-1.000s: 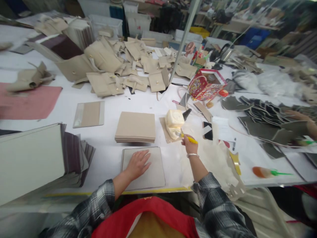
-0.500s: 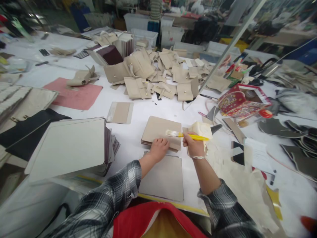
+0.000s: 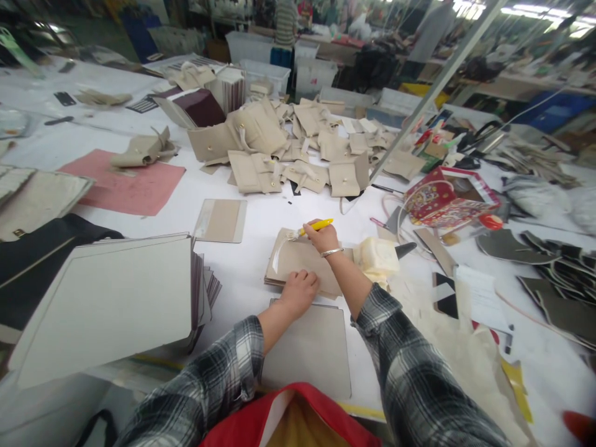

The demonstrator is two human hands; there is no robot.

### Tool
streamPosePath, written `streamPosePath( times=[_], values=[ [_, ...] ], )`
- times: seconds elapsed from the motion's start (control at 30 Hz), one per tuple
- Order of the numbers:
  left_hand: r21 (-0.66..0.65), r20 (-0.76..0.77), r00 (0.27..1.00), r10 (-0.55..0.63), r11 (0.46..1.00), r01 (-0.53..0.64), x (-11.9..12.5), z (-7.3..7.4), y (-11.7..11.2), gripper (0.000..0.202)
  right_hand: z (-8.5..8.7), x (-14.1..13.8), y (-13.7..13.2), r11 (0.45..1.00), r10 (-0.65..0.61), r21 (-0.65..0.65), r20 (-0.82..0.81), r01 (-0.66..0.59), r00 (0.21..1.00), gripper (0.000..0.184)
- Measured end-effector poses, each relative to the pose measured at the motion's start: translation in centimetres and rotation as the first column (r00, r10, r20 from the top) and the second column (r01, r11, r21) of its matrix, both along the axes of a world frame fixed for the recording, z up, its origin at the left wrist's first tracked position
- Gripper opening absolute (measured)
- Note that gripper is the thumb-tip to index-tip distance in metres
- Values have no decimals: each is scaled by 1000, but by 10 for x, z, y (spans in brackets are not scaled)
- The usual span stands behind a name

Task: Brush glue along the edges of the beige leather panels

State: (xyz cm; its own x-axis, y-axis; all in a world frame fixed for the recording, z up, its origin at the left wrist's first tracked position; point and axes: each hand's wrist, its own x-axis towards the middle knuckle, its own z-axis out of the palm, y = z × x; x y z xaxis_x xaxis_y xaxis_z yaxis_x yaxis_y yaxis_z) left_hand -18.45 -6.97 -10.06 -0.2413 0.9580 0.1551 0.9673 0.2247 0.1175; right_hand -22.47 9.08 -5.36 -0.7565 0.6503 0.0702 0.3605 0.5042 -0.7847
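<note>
My right hand (image 3: 323, 237) is closed round a paintbrush (image 3: 325, 223) with a yellow handle. The bristles touch the far left part of a stack of beige pieces (image 3: 302, 254), where a white wet-looking stroke (image 3: 278, 254) curves along the left edge. On the stack's near edge rests my left hand (image 3: 300, 293), fingers laid on the top piece and holding nothing. Close in front of me, below that hand, lies a grey board (image 3: 310, 351). A cream-coloured tub or block (image 3: 376, 256) stands just right of the stack.
At left is a tall pile of pale boards (image 3: 112, 298). Beyond the stack lie a beige piece on a clear plate (image 3: 221, 220) and a heap of beige flaps (image 3: 261, 133). A slanted metal pole (image 3: 414, 130) and a red patterned box (image 3: 431, 195) stand to the right.
My right hand has moved left and away from me over the stack with the brush. A white stroke now shows on the top piece. My left hand stays on the near edge.
</note>
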Motion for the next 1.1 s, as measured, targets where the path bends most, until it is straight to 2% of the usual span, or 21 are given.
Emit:
streamPosePath(
  times=[0.07, 0.2, 0.3, 0.37, 0.47, 0.57, 0.63, 0.77, 0.83, 0.9, 0.93, 0.97, 1.03, 1.1],
  values=[
    [-15, 13, 1000, 0, 1000, 0, -2, 3, 1, 24, 3, 13, 12, 998, -52, 50, 44, 50, 998, 21],
    [-37, 60, 998, 22, 999, -20, -8, 8, 4, 28, 15, 60, 41, 973, -189, 159, 140, 166, 972, 18],
    [-50, 90, 996, 12, 999, -7, -12, 12, 8, 33, 24, 93, 53, 944, -289, 209, 140, 257, 947, 19],
    [-68, 93, 996, 6, 998, 1, -14, 15, 11, 35, 25, 108, 51, 937, -305, 219, 126, 273, 944, 20],
    [-96, 62, 998, 8, 995, -2, -14, 22, 12, 36, 21, 134, 30, 941, -290, 215, 123, 260, 949, 20],
    [-117, 25, 1000, 7, 993, -4, -14, 26, 12, 34, 15, 168, -3, 958, -259, 159, 114, 240, 959, 21],
    [-137, 3, 1000, -14, 991, 14, -12, 26, 13, 30, 15, 193, -23, 966, -255, 70, 89, 250, 963, 22],
    [-145, -53, 992, -111, 984, 102, -3, 27, 10, 17, 28, 231, -46, 922, -368, -149, -56, 357, 928, 26],
    [-72, -79, 991, -107, 992, 101, 1, 33, 5, 16, 35, 242, -49, 899, -420, -216, -176, 382, 890, 32],
    [99, -69, 998, -11, 995, 18, 4, 46, -4, 17, 38, 249, -50, 896, -428, -256, -273, 364, 862, 39],
    [211, -30, 998, 62, 976, -54, 6, 54, -10, 16, 36, 251, -51, 899, -417, -273, -294, 342, 860, 42],
    [326, 39, 989, 140, 934, -145, 8, 63, -17, 13, 33, 252, -52, 905, -394, -288, -296, 312, 870, 44],
    [496, 272, 927, 258, 788, -365, 14, 80, -32, 6, 24, 249, -56, 926, -311, -302, -263, 228, 913, 40],
    [524, 558, 788, 259, 627, -577, 24, 91, -45, 8, 14, 243, -62, 948, -217, -278, -202, 156, 955, 33]
  ],
)
